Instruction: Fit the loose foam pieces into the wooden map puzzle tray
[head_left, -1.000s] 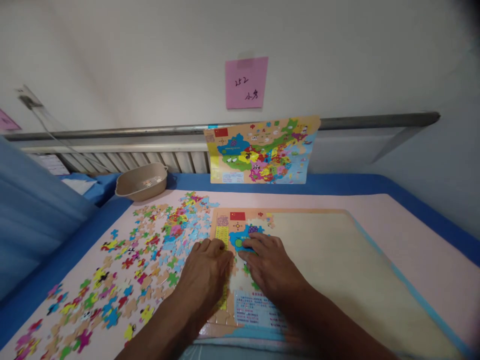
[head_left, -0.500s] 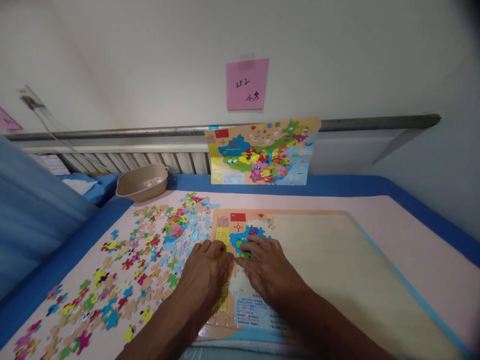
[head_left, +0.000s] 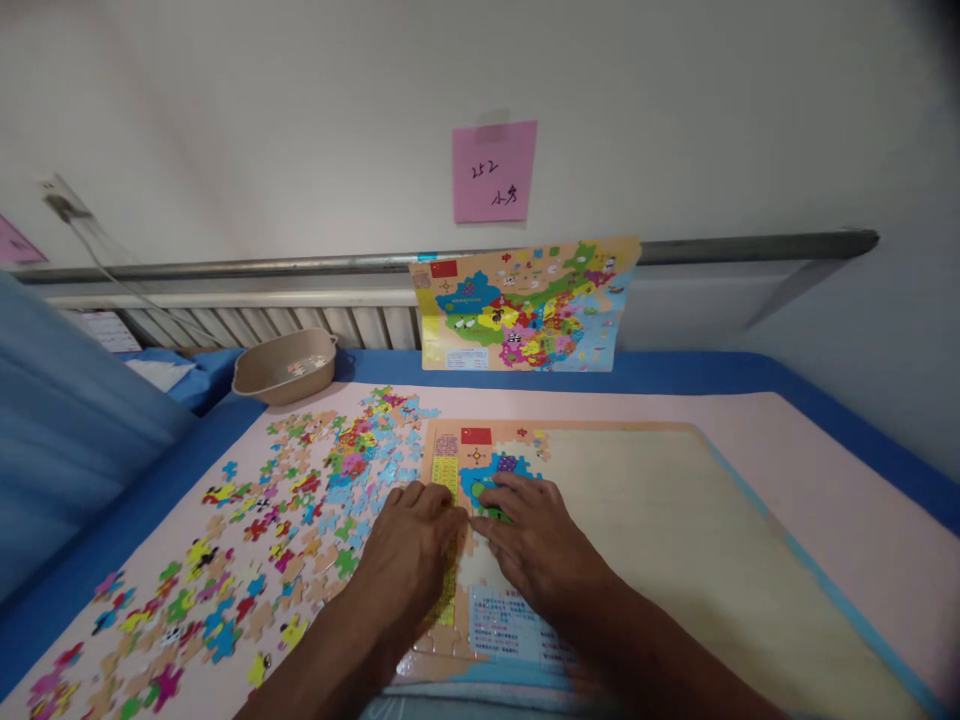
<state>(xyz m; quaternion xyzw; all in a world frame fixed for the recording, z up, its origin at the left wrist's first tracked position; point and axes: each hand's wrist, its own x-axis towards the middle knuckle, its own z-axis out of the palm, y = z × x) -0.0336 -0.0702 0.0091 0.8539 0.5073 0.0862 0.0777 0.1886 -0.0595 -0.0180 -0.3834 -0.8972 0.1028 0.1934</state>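
A partly assembled jigsaw puzzle (head_left: 504, 620) lies in its flat board (head_left: 637, 520), with joined pieces along the left side and a text block low down. My left hand (head_left: 416, 540) rests on the yellow strip, fingers curled and pressed together at its left section. Whatever its fingertips hold, if anything, is hidden. Beside it, my right hand (head_left: 540, 540) lies over the blue and green section with its fingers stretched out and slightly apart. Both hands' fingertips nearly meet. Many loose puzzle pieces (head_left: 221, 635) are spread on the pink table surface to the left.
A printed reference map (head_left: 525, 310) leans against the metal rail (head_left: 750, 246) at the back. A beige basin (head_left: 289, 375) with a few pieces inside stands back left. Blue cloth (head_left: 67, 420) hangs at the left. A pink note (head_left: 495, 172) is taped to the wall.
Both hands stay at nearly the same spot on the puzzle. The view has shifted very slightly; no piece has visibly moved.
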